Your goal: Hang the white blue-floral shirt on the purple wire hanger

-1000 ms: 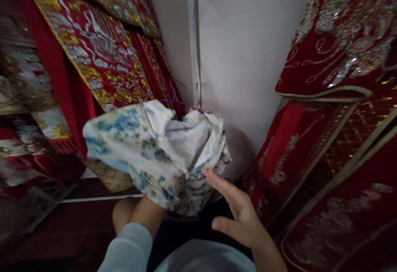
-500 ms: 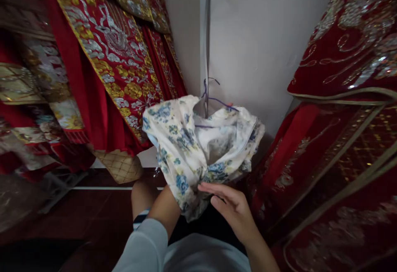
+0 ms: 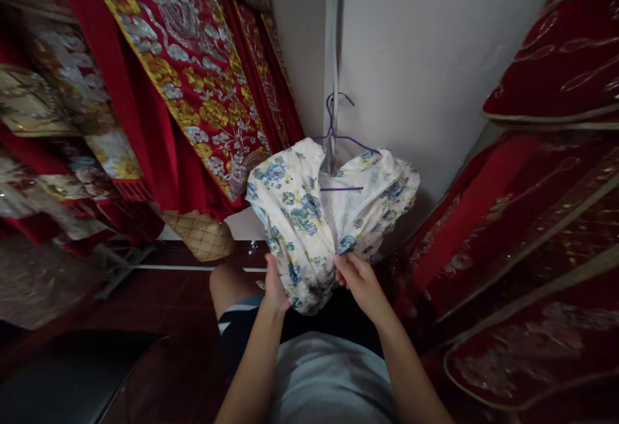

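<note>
A white floral blouse (image 3: 302, 218) with blue and yellow-green flowers hangs by its shoulders on a purple wire hanger (image 3: 330, 129), its V-shaped neck open at the front. At the blouse's lower left edge, my left hand (image 3: 276, 287) holds the cloth from the side, with most of its fingers hidden behind the fabric. My right hand (image 3: 358, 280) pinches the front edge just below the V of the neckline, fingers curled. Below the hands the hem is bunched and rounded.
Red costumes with gold and silver embroidery (image 3: 193, 82) hang at left, above a metal rack foot (image 3: 120, 269). Dark red beaded garments (image 3: 488, 237) hang close on the right. A pale wall (image 3: 425, 57) with a vertical pole stands behind. A dark, smooth surface (image 3: 72, 372) is at lower left.
My left hand has come out from inside the blouse to its left edge. The right hand has gone from loosely extended fingers to a pinch on the front edge. More of the hanger shows.
</note>
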A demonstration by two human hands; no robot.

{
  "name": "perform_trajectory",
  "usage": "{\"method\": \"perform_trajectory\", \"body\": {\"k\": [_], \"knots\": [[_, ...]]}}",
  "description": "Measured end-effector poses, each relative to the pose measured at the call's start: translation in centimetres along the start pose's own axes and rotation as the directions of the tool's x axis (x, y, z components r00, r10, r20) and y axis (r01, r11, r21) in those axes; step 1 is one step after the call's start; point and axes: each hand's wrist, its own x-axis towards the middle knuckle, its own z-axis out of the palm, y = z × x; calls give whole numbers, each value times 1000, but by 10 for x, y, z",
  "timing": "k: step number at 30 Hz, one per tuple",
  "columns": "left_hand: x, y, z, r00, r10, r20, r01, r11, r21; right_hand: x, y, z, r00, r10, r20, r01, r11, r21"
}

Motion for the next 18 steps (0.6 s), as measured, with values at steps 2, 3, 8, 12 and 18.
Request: {"method": "perform_trajectory", "body": {"k": [2, 3, 8, 12, 18], "knots": [[-8, -7, 0, 993, -29, -117, 39, 996, 81, -1, 1, 5, 999, -27, 30, 29, 996, -79], [-10, -10, 1, 984, -20, -177, 44, 990, 133, -1, 1, 5, 999, -42, 29, 45, 992, -119], [-9, -19, 7, 976, 106, -192, -46, 954, 295, -1, -6, -9, 995, -83, 57, 95, 964, -250], [-8, -19, 5, 989, 108, -96, -67, 933, 353, 0, -12, -14, 993, -84, 82, 96, 982, -159], [7, -17, -5, 887, 423, -186, -264, 795, 547, -3, -13, -2, 999, -51, 2, 51, 997, 51]]}}
